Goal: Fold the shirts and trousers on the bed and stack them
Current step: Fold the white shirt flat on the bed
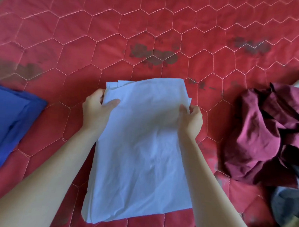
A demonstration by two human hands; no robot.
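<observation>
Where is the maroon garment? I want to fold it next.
In the head view, the maroon garment lies crumpled on the red quilt, right of the right hand.

place: home bedroom | evidence: red quilted bedspread [169, 26], loose clothes pile [267, 135], blue folded garment [6, 121]

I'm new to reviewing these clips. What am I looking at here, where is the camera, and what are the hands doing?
There is no machine: a person wears a wide-angle camera on the head, looking down at their own bare arms. The surface is a bed with a red quilted cover. The left hand and right hand each grip a side edge of a partly folded pale blue garment lying in the middle. A folded blue garment lies to the left; a heap of unfolded clothes, maroon garment on top, waits on the right.
</observation>
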